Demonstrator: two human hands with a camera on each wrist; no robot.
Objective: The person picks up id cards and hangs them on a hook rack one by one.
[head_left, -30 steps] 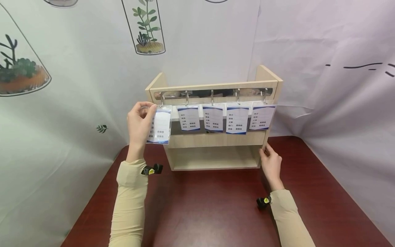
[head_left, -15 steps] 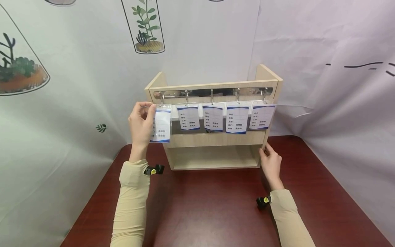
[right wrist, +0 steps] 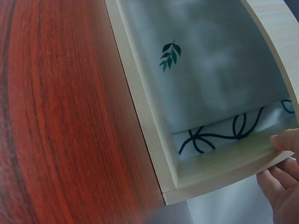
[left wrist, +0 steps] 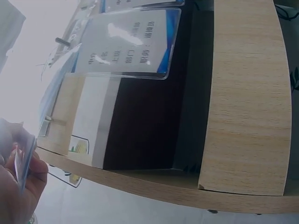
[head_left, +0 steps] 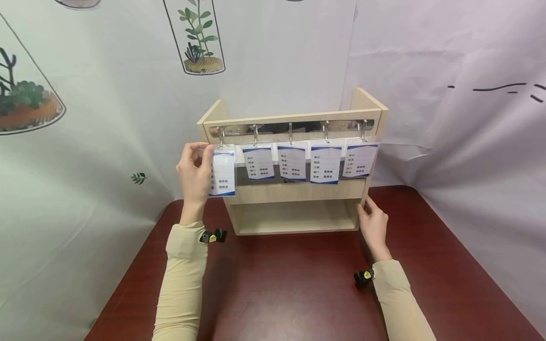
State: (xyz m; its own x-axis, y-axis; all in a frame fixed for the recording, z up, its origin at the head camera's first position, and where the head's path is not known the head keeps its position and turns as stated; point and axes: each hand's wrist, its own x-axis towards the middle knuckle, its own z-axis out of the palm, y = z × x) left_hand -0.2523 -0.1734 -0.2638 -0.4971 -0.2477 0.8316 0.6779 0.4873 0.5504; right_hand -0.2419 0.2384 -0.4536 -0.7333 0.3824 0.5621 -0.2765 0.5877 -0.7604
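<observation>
My left hand pinches the left edge of a clear-sleeved name badge, printed white with blue borders. The badge's top edge is right at the leftmost metal hook. The left wrist view shows this badge nearly edge-on between thumb and fingers. My right hand grips the right side panel of a pale wooden rack, low down. In the right wrist view the thumb lies on the inner face and the other fingers on the outside. Several similar badges, one of them a middle badge, hang from the other hooks.
The rack stands on a dark red wooden table, with an open lower compartment facing me. A shiny metal hook strip runs along its top front. Behind is a white curtain printed with plants.
My left hand has shifted slightly right and the badge has risen a little, its lower end swinging right so it hangs straighter. My right hand keeps its grip on the panel.
</observation>
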